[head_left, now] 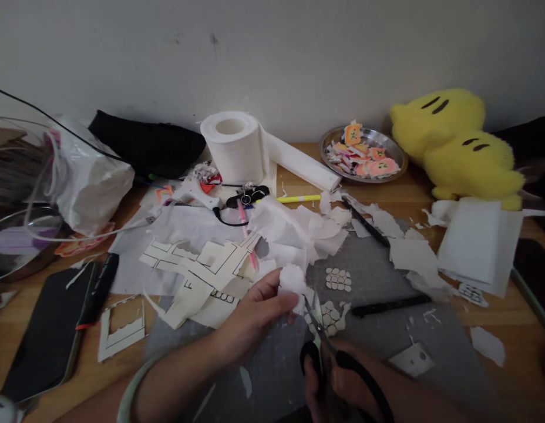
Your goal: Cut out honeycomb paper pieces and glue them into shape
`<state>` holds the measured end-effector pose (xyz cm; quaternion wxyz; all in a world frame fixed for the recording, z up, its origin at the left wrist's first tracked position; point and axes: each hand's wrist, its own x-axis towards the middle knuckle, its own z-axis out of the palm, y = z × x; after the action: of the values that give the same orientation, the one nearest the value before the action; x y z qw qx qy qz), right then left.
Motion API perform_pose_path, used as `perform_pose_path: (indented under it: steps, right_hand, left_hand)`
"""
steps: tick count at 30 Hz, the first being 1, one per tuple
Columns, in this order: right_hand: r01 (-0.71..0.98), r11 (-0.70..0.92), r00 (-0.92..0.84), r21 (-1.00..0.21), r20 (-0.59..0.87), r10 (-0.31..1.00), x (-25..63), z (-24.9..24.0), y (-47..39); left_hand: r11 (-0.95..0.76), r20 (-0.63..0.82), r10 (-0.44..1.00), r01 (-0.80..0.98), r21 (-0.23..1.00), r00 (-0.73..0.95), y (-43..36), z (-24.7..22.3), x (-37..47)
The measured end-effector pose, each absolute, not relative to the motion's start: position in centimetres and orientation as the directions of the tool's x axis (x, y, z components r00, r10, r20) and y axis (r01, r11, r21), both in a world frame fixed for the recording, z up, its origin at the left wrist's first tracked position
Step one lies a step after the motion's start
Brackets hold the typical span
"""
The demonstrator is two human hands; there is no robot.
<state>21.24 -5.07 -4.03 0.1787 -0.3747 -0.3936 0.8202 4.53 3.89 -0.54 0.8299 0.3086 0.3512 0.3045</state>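
Observation:
My left hand (259,308), with a pale bangle on its wrist, pinches a small white paper piece (292,278) between thumb and fingers. My right hand (343,376) holds black-handled scissors (319,324) by their loops. The blades are parted and point up toward the paper's right edge. Beneath the blades, a cut-out with rounded outlined cells (332,317) lies on the grey mat (272,376). A similar smaller piece (338,279) is just behind it. Left of my hands are cream paper cut-outs with black lines (202,273).
A paper roll (235,147) stands at the back, beside a metal dish (400,170) of colourful scraps. Yellow plush toys (470,147) sit back right. A black pen (391,304) lies right. A phone (50,329) and a cutter (98,291) lie left. Torn paper (299,229) covers the mat's far side.

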Motion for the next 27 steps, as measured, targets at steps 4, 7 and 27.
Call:
perform_pose_path:
  steps: [4, 7, 27]
  right_hand:
    - [0.034, -0.575, -0.651, -0.817, -0.455, 0.608, 21.8, -2.8, -4.7]
    - [0.027, -0.556, -0.657, -0.831, -0.434, 0.616, 22.3, -0.9, -4.1]
    - [0.133, -0.556, -0.628, -0.821, -0.504, 0.593, 22.5, 1.3, -3.1]
  left_hand:
    - [0.592, -0.359, 0.756, -0.336, 0.733, 0.547, 3.9, -0.7, 4.6]
    - [0.558, -0.343, 0.792, -0.373, 0.741, 0.505, 3.9, -1.0, 4.6]
    - [0.442, -0.251, 0.845, -0.352, 0.825, 0.473, 3.7, -1.2, 4.1]
